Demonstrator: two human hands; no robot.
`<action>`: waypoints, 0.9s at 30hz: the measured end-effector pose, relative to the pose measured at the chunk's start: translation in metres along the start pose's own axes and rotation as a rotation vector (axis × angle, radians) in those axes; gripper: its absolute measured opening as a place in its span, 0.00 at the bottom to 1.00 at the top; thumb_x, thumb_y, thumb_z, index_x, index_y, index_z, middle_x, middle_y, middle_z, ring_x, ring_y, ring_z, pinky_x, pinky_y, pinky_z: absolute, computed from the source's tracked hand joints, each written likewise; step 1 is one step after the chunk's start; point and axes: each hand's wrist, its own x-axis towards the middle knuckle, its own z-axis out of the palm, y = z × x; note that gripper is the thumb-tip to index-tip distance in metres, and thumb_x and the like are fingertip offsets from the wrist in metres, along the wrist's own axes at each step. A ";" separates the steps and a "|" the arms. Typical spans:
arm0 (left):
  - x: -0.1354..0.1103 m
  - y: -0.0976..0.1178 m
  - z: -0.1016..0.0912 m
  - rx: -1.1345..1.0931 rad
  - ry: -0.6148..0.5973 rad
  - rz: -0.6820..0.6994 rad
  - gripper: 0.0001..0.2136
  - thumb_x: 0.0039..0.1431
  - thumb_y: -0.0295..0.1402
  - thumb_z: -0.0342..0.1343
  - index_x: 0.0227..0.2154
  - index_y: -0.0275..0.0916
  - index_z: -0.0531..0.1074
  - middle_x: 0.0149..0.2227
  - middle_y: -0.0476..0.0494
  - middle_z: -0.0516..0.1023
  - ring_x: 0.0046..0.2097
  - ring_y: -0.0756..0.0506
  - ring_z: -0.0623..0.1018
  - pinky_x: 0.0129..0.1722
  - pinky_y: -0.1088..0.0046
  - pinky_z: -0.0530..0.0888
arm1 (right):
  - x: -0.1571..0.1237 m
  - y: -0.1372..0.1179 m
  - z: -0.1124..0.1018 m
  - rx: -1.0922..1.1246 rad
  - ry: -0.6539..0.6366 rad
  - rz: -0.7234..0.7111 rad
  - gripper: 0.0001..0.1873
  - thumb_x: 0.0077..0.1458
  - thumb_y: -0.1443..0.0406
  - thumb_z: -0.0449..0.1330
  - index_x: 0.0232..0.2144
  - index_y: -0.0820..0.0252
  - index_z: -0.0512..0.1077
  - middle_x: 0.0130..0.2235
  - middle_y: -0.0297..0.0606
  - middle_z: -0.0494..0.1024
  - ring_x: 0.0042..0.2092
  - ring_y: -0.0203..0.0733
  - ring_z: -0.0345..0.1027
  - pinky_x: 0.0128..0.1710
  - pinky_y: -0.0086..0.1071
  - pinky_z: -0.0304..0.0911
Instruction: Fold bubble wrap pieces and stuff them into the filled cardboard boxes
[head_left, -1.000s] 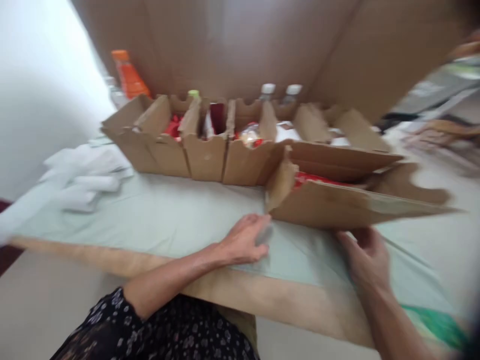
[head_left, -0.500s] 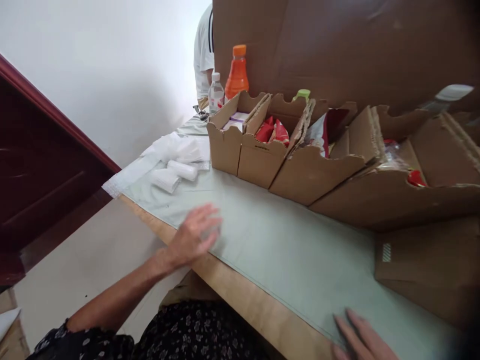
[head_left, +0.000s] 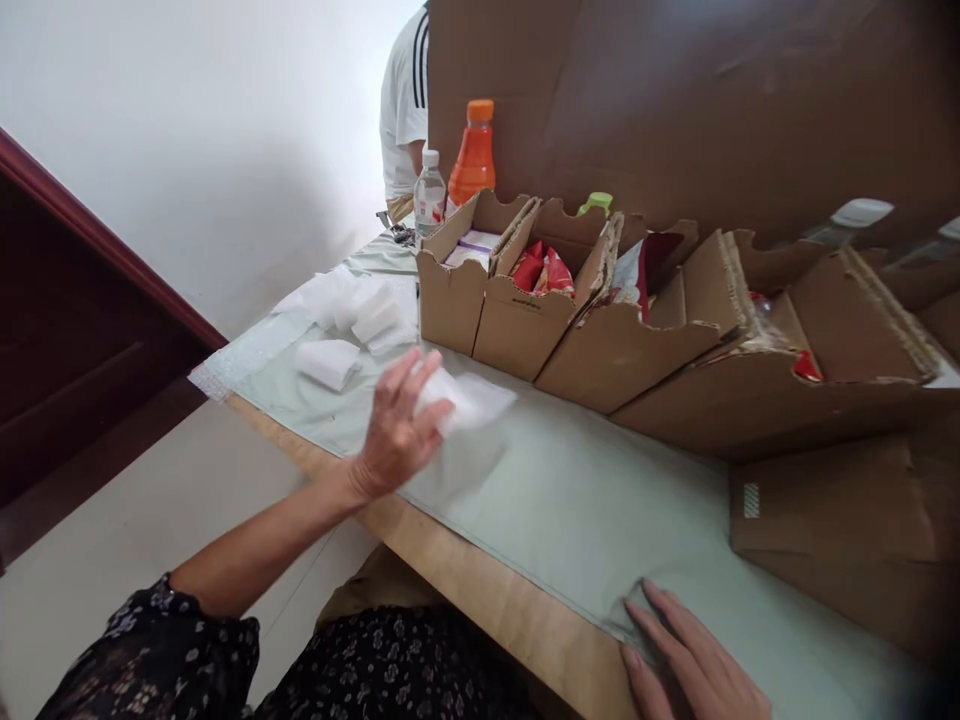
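Note:
My left hand (head_left: 396, 428) is raised over the pale green table cover (head_left: 570, 500) and closed on a white foam pouch (head_left: 469, 402), which hangs out to the right of my fingers. More white foam pouches (head_left: 352, 318) lie in a loose heap at the far left of the table. My right hand (head_left: 694, 665) rests flat near the table's front edge, fingers spread and empty. A closed brown cardboard box (head_left: 847, 530) lies just to the right of it.
A row of open cardboard bins (head_left: 615, 320) with red packets stands along the back, before a tall cardboard sheet (head_left: 712, 110). An orange bottle (head_left: 472, 155) and a water bottle (head_left: 430, 195) stand behind. A person in a white shirt (head_left: 401, 100) is at the far end.
My left hand reached left to the heap and has come up holding a white foam pouch. My right hand slid a little left along the table's front edge, still flat.

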 end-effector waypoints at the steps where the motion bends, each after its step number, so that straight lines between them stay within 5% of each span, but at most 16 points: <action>1: -0.009 0.020 -0.003 -0.057 -0.051 0.048 0.10 0.62 0.26 0.59 0.45 0.41 0.76 0.72 0.34 0.63 0.75 0.32 0.57 0.70 0.46 0.61 | 0.002 -0.002 -0.001 0.008 0.000 0.005 0.17 0.67 0.60 0.55 0.56 0.55 0.71 0.57 0.50 0.78 0.54 0.60 0.76 0.47 0.49 0.70; 4: -0.033 0.052 -0.019 -0.254 -0.304 0.102 0.15 0.63 0.42 0.63 0.47 0.40 0.76 0.66 0.30 0.72 0.72 0.30 0.64 0.71 0.42 0.57 | 0.005 -0.008 -0.006 0.041 0.011 0.025 0.16 0.68 0.59 0.54 0.54 0.55 0.71 0.57 0.50 0.78 0.55 0.60 0.75 0.48 0.50 0.69; 6: -0.040 0.046 -0.034 -0.311 -0.354 0.052 0.20 0.61 0.49 0.63 0.50 0.40 0.76 0.64 0.30 0.74 0.70 0.30 0.67 0.72 0.40 0.55 | 0.004 -0.009 -0.009 0.077 0.017 0.034 0.16 0.69 0.58 0.53 0.54 0.54 0.72 0.57 0.49 0.78 0.55 0.60 0.75 0.49 0.50 0.68; 9: -0.035 0.003 -0.051 -0.144 -0.210 -0.202 0.18 0.62 0.43 0.62 0.53 0.43 0.75 0.65 0.33 0.73 0.71 0.31 0.66 0.71 0.42 0.57 | 0.012 -0.011 -0.013 0.136 0.004 0.091 0.16 0.69 0.56 0.53 0.54 0.53 0.72 0.58 0.47 0.78 0.55 0.57 0.76 0.49 0.48 0.69; 11: -0.026 -0.035 -0.050 0.006 -0.145 -0.498 0.23 0.57 0.40 0.66 0.55 0.41 0.75 0.68 0.30 0.68 0.72 0.28 0.63 0.70 0.41 0.58 | 0.031 -0.017 -0.013 0.168 0.000 0.136 0.20 0.69 0.55 0.55 0.58 0.54 0.70 0.61 0.48 0.76 0.57 0.57 0.75 0.50 0.47 0.70; 14: -0.016 -0.084 -0.036 -0.035 -0.068 -0.904 0.25 0.45 0.34 0.70 0.49 0.37 0.78 0.69 0.25 0.65 0.72 0.21 0.60 0.71 0.36 0.53 | 0.083 -0.039 -0.002 0.210 -0.020 0.069 0.30 0.67 0.54 0.58 0.67 0.55 0.62 0.68 0.53 0.68 0.62 0.59 0.70 0.53 0.50 0.71; 17: -0.019 -0.114 -0.029 -0.148 0.067 -1.033 0.11 0.51 0.34 0.64 0.38 0.37 0.79 0.60 0.27 0.75 0.67 0.25 0.69 0.70 0.40 0.59 | 0.145 -0.065 0.022 0.224 -0.151 -0.045 0.37 0.61 0.55 0.63 0.68 0.58 0.62 0.70 0.57 0.64 0.66 0.64 0.66 0.55 0.55 0.71; 21: -0.042 -0.129 -0.055 -0.281 0.293 -1.075 0.16 0.60 0.43 0.54 0.43 0.38 0.78 0.54 0.35 0.80 0.59 0.35 0.78 0.65 0.52 0.71 | 0.207 -0.081 0.050 0.283 -0.349 -0.095 0.26 0.53 0.70 0.61 0.55 0.56 0.77 0.62 0.49 0.77 0.60 0.60 0.73 0.56 0.53 0.71; 24: -0.063 -0.127 -0.086 -0.412 0.416 -1.130 0.19 0.60 0.48 0.56 0.43 0.39 0.77 0.48 0.39 0.82 0.52 0.37 0.82 0.57 0.55 0.79 | 0.240 -0.089 0.051 0.477 -0.200 -0.054 0.26 0.48 0.74 0.55 0.49 0.54 0.78 0.54 0.42 0.82 0.55 0.53 0.76 0.54 0.47 0.72; 27: -0.074 -0.116 -0.103 -0.675 0.624 -1.253 0.15 0.53 0.44 0.67 0.39 0.40 0.78 0.45 0.43 0.83 0.49 0.40 0.82 0.55 0.58 0.80 | 0.280 -0.111 0.046 0.668 0.004 -0.061 0.27 0.47 0.73 0.54 0.50 0.53 0.76 0.54 0.39 0.81 0.56 0.52 0.75 0.58 0.47 0.70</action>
